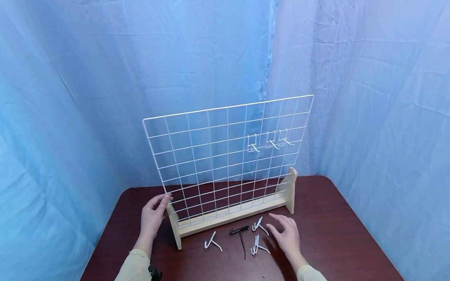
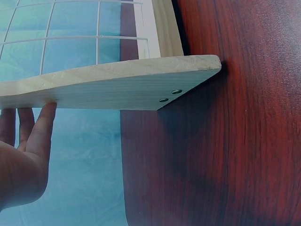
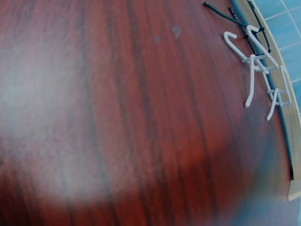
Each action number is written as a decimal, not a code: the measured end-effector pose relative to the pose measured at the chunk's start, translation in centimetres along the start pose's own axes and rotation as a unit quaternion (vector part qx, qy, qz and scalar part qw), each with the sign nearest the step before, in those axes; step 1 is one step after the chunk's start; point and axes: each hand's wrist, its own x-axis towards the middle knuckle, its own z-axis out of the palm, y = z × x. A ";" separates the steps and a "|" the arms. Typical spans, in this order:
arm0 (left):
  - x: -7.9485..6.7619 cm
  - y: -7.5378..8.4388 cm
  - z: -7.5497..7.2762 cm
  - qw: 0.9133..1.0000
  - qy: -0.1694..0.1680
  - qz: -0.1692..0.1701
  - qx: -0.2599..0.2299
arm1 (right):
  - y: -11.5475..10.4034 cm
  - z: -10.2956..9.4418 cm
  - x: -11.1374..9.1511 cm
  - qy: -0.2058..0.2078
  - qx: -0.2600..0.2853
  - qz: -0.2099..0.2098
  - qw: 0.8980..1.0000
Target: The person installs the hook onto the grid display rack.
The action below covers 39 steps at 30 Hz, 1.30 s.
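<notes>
A white wire grid panel [image 1: 227, 139] stands upright in a wooden stand [image 1: 232, 212]. At the stand's left end, my left hand [image 1: 153, 214] grips the top of the wooden side piece [image 2: 117, 84], with fingertips against its outer face in the left wrist view. My right hand [image 1: 286, 235] is over the table at right, fingers apart and holding nothing. Nearest to it lies a white hook [image 1: 259, 225], with a second white hook [image 1: 258, 246] just below. Further left are a black hook [image 1: 240, 232] and another white hook [image 1: 213, 242].
Three white hooks hang on the grid's right part, among them a left one [image 1: 253, 143] and a right one [image 1: 285, 138]. The dark red wooden table [image 1: 337, 234] has rounded back corners. Blue curtains [image 1: 211, 58] surround it behind and at both sides.
</notes>
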 end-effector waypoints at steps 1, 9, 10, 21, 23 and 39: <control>-0.1 0.3 0.0 1.000 -0.002 -0.002 0.000 | 0.1 0.0 -0.1 -0.003 -0.001 0.000 1.000; -1.6 3.1 0.1 1.000 -0.007 0.004 0.013 | 0.7 0.1 -1.1 -0.027 -0.007 0.009 1.000; -1.6 3.0 0.1 1.000 -0.008 0.003 0.012 | 0.8 0.1 -1.2 -0.030 -0.007 0.010 0.999; 0.0 -0.3 0.0 1.000 0.004 0.005 0.010 | 1.6 0.2 -2.0 -0.050 -0.026 -0.006 0.998; 0.0 -0.3 0.0 1.000 0.007 0.011 0.013 | 1.7 0.3 -2.1 -0.048 -0.027 -0.015 0.998; -1.1 2.2 0.1 1.000 -0.003 -0.002 0.012 | 2.4 1.0 -2.7 -0.070 -0.050 -0.048 0.995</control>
